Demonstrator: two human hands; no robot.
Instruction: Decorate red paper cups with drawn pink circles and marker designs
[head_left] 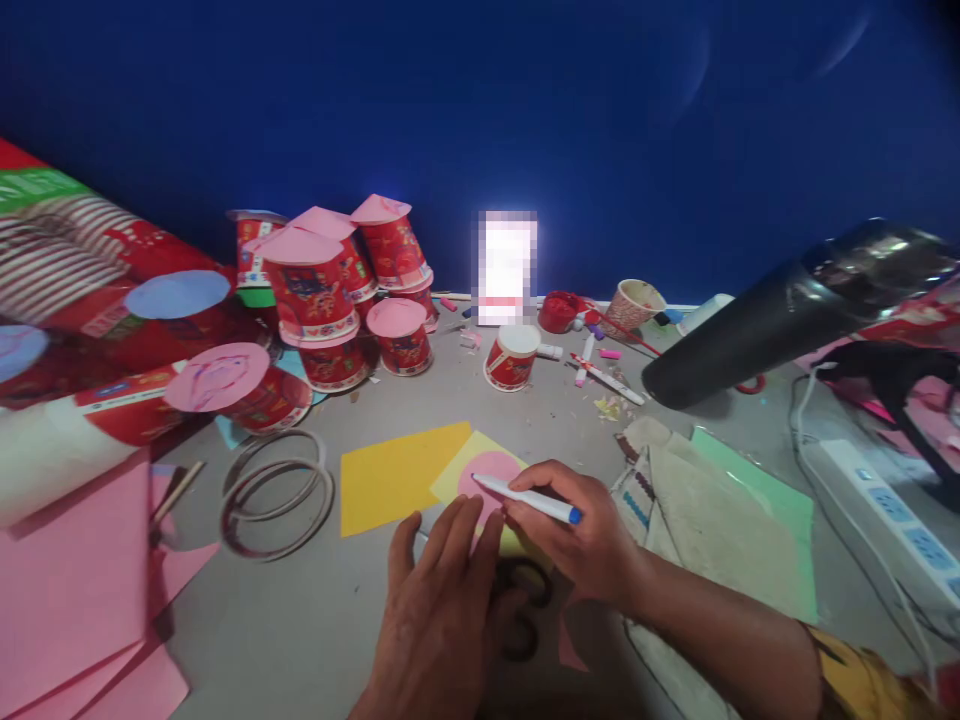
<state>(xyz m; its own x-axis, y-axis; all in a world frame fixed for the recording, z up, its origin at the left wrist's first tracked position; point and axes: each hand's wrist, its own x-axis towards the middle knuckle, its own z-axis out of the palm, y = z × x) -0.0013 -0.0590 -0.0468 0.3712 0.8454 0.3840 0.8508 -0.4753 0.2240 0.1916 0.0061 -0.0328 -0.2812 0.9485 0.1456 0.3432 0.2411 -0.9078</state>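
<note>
My right hand (581, 525) grips a white marker with a blue end (544, 503), its tip at the left part of a pink paper circle (489, 470). The circle lies on a pale yellow sheet (456, 470), which overlaps a deeper yellow sheet (394, 480). My left hand (442, 600) rests with fingers stretched out, fingertips at the circle's lower edge. Scissors with dark handles (529, 610) lie partly hidden between my hands. A pink paper scrap (571, 645) is below my right wrist.
Red paper cups with pink paper tops (311, 290) are stacked at the left. Tape rings (277, 510) and pink sheets (82, 590) lie nearer. A red cup (512, 358) stands ahead, near loose markers (607, 378). A black cylinder (780, 315) and power strip (892, 510) are right.
</note>
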